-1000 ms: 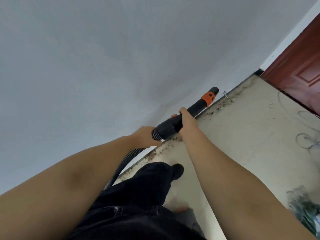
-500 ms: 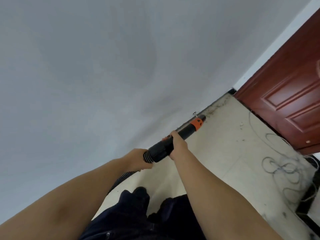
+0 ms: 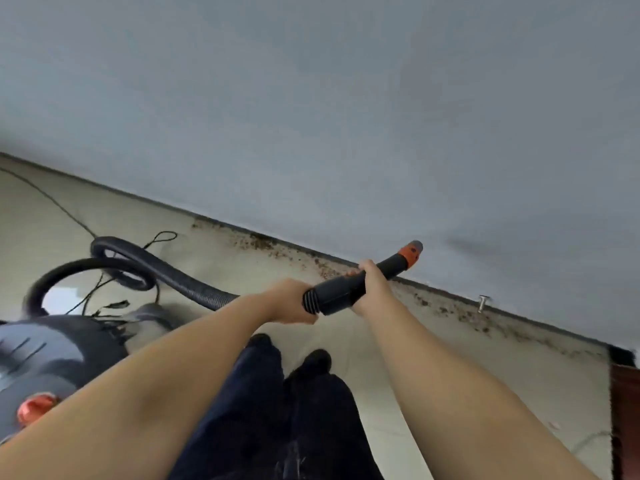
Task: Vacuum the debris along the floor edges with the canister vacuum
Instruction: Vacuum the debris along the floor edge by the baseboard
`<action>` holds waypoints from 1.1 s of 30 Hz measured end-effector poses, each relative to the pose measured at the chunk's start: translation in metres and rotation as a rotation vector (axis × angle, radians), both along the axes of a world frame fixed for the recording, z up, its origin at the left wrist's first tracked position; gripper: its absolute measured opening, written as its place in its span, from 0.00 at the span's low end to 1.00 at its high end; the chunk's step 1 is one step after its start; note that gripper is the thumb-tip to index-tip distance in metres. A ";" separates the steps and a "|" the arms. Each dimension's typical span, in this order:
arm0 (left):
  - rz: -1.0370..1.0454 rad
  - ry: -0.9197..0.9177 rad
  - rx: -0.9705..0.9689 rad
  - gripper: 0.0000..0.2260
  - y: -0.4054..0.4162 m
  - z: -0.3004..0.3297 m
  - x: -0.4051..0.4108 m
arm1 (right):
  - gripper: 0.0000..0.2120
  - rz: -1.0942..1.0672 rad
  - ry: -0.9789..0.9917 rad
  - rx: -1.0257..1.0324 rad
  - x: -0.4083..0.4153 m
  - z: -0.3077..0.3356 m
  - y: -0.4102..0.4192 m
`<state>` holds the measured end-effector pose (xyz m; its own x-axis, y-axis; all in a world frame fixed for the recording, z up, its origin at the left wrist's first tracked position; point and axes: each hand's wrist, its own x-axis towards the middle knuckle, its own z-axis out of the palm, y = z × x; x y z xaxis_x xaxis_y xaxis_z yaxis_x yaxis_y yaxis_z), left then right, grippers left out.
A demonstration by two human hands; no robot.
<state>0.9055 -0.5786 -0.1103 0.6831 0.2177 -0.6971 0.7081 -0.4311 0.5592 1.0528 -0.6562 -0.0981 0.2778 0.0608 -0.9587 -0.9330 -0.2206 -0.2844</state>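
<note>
Along the foot of the grey wall (image 3: 346, 116), from about ten o'clock down to four o'clock, brown debris (image 3: 263, 241) lies scattered where the pale floor (image 3: 450, 358) meets it. At one o'clock from centre the black wand (image 3: 349, 289) of the vacuum points up and right, its orange-collared nozzle (image 3: 411, 252) lifted against the wall, above the dirt line. The right hand (image 3: 369, 284) grips the wand with fingers wrapped round it; the left hand (image 3: 289, 301) closes round the ribbed cuff where the hose (image 3: 180, 277) joins, just behind the right.

The hose runs off toward nine o'clock and coils in a loop over the floor. Below that, at eight o'clock, sits the dark canister (image 3: 52, 358), blurred, with an orange knob (image 3: 34, 408) on its top. A thin black cord (image 3: 69, 220) trails past the loop toward the wall.

At three o'clock a small metal fitting (image 3: 483, 302) sticks out from the wall's base, amid the debris. At four o'clock, the edge of a reddish-brown door (image 3: 625, 410) closes off the strip. Dark trousers (image 3: 277, 410) and two dark shoes stand at six o'clock.
</note>
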 end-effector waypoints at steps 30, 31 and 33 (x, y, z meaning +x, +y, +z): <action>1.154 -0.058 -0.248 0.08 -0.057 -0.500 -0.157 | 0.06 1.282 -0.203 0.152 -0.196 -0.528 0.112; 1.160 -0.086 -0.244 0.08 -0.053 -0.514 -0.154 | 0.05 1.303 -0.205 0.172 -0.194 -0.543 0.118; 1.171 -0.127 -0.241 0.09 -0.045 -0.543 -0.148 | 0.04 1.324 -0.229 0.201 -0.190 -0.570 0.129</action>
